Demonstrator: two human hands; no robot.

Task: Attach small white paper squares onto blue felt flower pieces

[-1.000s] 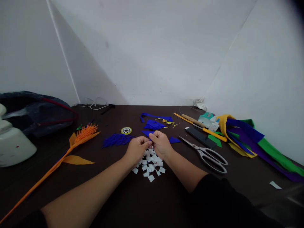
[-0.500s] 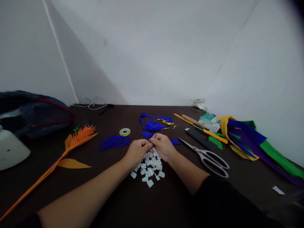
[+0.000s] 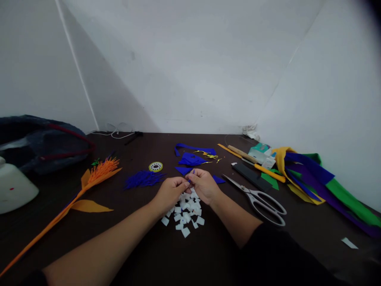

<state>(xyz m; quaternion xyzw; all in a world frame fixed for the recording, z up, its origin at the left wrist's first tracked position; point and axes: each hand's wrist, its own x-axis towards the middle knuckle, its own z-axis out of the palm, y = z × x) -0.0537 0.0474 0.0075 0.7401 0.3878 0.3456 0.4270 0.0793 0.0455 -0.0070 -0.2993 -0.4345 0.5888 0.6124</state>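
Note:
My left hand [image 3: 171, 193] and my right hand [image 3: 203, 186] meet fingertip to fingertip in the middle of the dark table. Both are closed in a pinch on a small, thin blue strip [image 3: 194, 172], of which only a bit shows at the right fingers. Below the hands lies a loose heap of small white squares [image 3: 186, 217], partly covered by them. Left of my left hand is a pile of thin twisted blue strips [image 3: 143, 179]. Just behind the hands rest blue paper pieces [image 3: 192, 159] with yellow scraps [image 3: 212, 155] on them.
Scissors [image 3: 258, 198] lie right of my right hand, beside a black flat case [image 3: 251, 176] and a yellow-handled tool [image 3: 269, 173]. Coloured crepe strips [image 3: 336, 194] are heaped farther right. A tape roll [image 3: 155, 166], an orange paper flower [image 3: 102, 172] and a white container [image 3: 16, 188] stand left.
My hands stay together at nearly the same spot, with the fingers shifting slightly on the blue strip. The whole view has moved a little.

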